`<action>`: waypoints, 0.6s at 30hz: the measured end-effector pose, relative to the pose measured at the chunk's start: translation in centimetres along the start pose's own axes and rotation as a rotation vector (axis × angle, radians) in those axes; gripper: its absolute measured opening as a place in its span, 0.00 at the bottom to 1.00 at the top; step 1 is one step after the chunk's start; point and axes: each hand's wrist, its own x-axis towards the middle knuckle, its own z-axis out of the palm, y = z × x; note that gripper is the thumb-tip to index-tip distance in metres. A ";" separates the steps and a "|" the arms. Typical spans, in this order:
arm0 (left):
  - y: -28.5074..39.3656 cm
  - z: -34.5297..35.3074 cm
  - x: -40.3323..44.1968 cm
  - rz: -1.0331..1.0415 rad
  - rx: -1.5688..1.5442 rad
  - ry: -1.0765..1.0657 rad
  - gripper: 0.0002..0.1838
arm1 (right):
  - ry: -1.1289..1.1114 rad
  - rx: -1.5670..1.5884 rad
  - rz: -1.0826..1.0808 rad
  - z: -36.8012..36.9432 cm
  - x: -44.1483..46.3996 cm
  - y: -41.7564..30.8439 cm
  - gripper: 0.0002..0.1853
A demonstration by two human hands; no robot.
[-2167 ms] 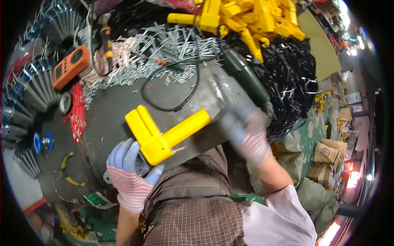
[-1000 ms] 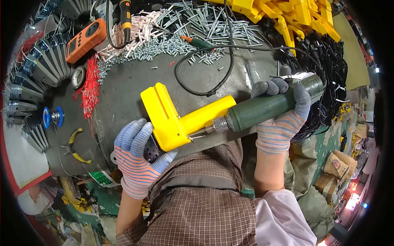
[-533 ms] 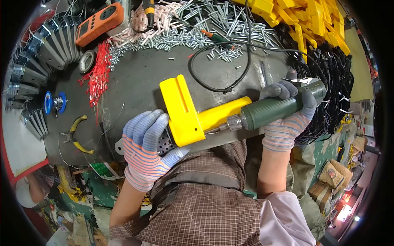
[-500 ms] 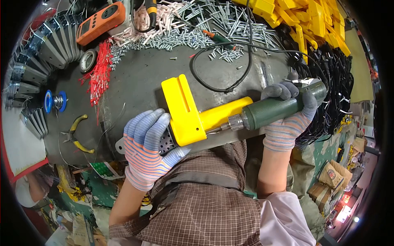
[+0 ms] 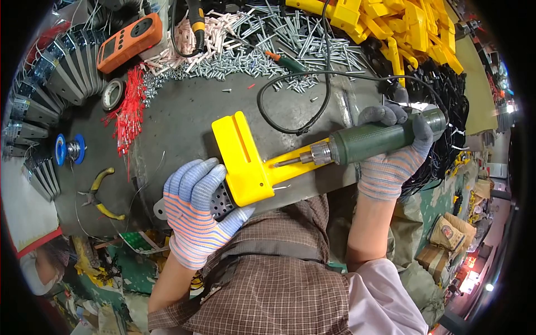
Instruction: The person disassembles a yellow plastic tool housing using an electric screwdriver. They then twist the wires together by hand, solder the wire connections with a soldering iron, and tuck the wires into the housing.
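My left hand (image 5: 192, 209), in a striped knit glove, grips a yellow plastic housing (image 5: 239, 162) together with the perforated metal plate (image 5: 221, 202) at its left end. A thin screw (image 5: 282, 187) sticks out from the housing's right side, near its lower corner. My right hand (image 5: 393, 153), gloved too, is wrapped round a green electric screwdriver (image 5: 365, 142) that points left. The screwdriver's bit (image 5: 287, 162) crosses in front of the housing's yellow arm, above the screw and apart from it.
Loose screws (image 5: 301, 33) and pale sleeves (image 5: 215, 33) are heaped at the back, beside an orange meter (image 5: 129, 42). Yellow parts (image 5: 402, 28) and black cables (image 5: 446, 95) lie right. Pliers (image 5: 100, 192), a blue solder spool (image 5: 70, 149) and red wires (image 5: 131, 106) lie left.
The screwdriver's bit has moved up and away from the housing's lower corner, where a screw now shows protruding. My left hand keeps its hold on the housing. The view has shifted slightly.
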 end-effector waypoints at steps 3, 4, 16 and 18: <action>-0.1 0.0 -0.1 -0.003 -0.008 -0.008 0.38 | -0.010 -0.057 -0.021 0.5 0.2 0.8 0.25; -0.1 0.0 -0.1 -0.004 -0.005 -0.007 0.38 | -0.010 -0.055 -0.019 0.5 0.3 0.9 0.25; -0.2 -0.3 0.2 -0.052 -0.012 -0.047 0.39 | 0.060 0.040 0.131 -0.2 1.8 1.6 0.19; -0.5 -0.3 0.4 -0.024 -0.070 -0.078 0.39 | 0.022 0.111 0.167 -0.7 1.9 1.5 0.16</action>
